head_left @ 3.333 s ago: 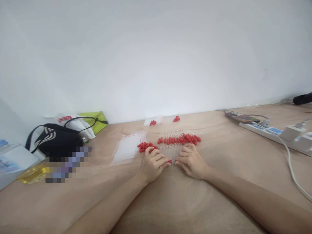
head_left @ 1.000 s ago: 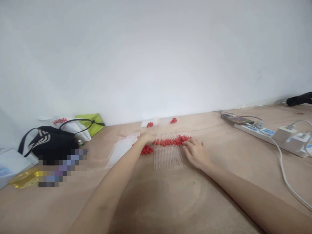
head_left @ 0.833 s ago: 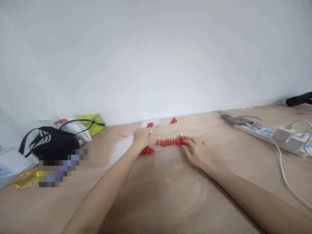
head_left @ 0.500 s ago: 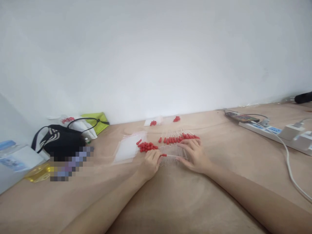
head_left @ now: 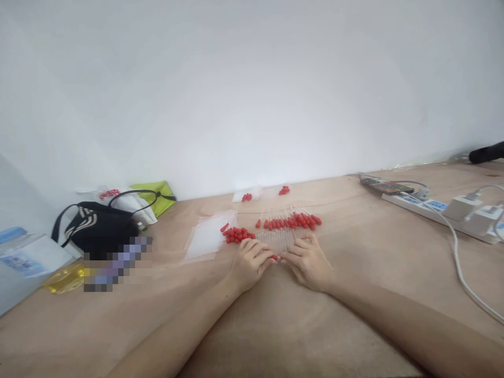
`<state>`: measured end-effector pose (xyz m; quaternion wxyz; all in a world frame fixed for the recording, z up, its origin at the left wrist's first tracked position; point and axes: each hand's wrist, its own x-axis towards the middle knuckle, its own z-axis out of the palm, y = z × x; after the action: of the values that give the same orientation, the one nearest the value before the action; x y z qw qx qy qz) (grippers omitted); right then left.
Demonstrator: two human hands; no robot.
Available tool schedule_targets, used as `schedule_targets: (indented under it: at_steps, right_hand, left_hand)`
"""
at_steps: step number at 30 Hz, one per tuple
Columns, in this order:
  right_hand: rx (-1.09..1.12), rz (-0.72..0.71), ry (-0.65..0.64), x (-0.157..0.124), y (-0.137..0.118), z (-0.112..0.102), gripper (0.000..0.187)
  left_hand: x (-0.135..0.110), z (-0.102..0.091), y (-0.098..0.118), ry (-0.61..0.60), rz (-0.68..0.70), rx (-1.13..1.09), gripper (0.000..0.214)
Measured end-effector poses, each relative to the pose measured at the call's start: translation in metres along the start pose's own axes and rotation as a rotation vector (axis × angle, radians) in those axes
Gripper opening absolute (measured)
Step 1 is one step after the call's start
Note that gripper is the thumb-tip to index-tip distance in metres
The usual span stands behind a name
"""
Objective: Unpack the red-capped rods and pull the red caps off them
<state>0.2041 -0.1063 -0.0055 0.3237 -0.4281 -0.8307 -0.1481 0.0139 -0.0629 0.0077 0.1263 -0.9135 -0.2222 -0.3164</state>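
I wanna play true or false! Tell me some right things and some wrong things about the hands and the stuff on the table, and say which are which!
1. The left hand pinches a red tip. True.
2. The right hand is close to the left hand. True.
3. The black bag is to the right of both hands. False: the black bag is on the left.
4. Clear tubes lie side by side near both hands. True.
5. The power strip is green. False: the power strip is mostly white.
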Motion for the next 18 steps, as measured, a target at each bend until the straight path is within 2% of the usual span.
schedule_targets:
  at_steps: [6,9,12,15,18]
  right_hand:
    - [0.044,-0.049,-0.012,-0.004,-0.002,-0.006,0.023]
    - [0.046,-0.033,-0.015,-0.008,0.003,-0.011,0.028]
    - [0.025,0.095,0.014,-0.01,0.016,-0.016,0.029]
    - [0.009,0.313,0.05,-0.009,0.03,-0.018,0.029]
    - [0.017,0.496,0.028,-0.007,0.04,-0.017,0.028]
  left_hand:
    - [-0.002,-0.002,0.002,-0.057,0.024,0.018,0.025]
    - [-0.007,-0.006,-0.003,-0.061,0.007,0.015,0.026]
    - [-0.015,-0.013,-0.013,-0.011,-0.091,-0.012,0.025]
    - [-0.019,-0.019,-0.023,0.059,-0.181,-0.105,0.02]
    - [-0.016,-0.023,-0.037,0.193,-0.384,-0.089,0.022]
